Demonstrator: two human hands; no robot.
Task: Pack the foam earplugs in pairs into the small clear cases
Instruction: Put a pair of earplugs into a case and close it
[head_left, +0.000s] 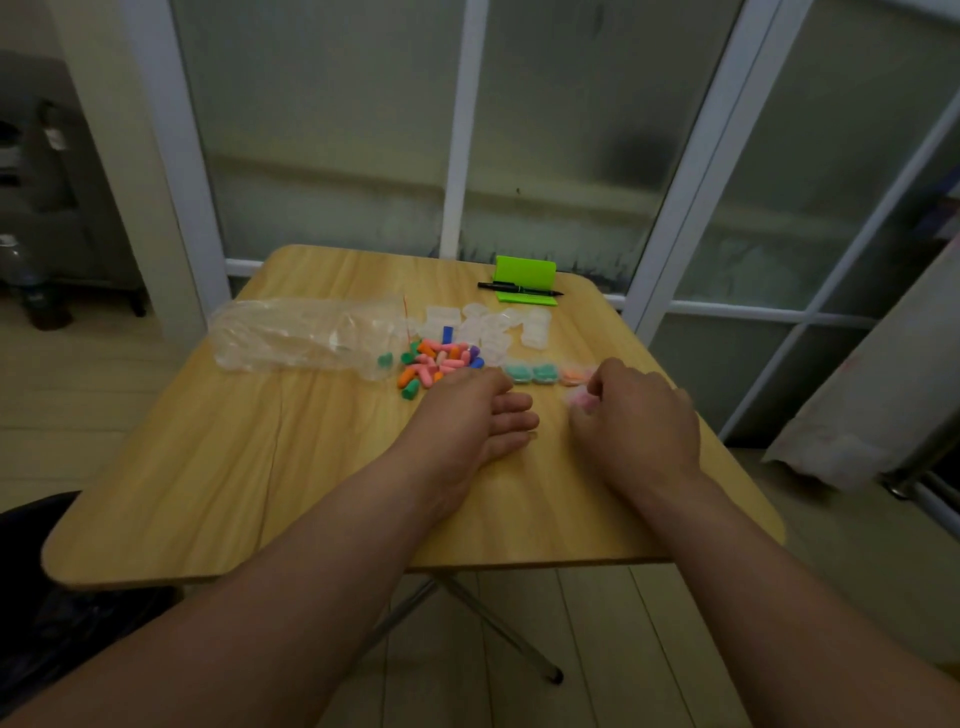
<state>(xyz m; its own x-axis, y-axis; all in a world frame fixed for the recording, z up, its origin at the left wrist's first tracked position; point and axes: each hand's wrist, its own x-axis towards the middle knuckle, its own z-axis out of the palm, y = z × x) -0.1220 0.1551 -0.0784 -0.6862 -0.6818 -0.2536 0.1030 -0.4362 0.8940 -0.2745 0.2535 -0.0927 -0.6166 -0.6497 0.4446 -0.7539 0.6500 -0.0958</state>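
Head view, entry: right hand (639, 415), fingers curled round a blurred small clear case of pink foam earplugs (581, 402) low over the pale wooden surface (234, 467); left hand (483, 415) flat, fingers loosely straight, touching the loose multicoloured foam earplugs (439, 364); risk, I judge: squashed foam springing my lid open, or my left hand scattering the pile.

A light wooden folding table (208, 467) stands on pale floorboards (78, 374) before frosted glass doors (332, 130) with white frames (460, 130); the light is dim.
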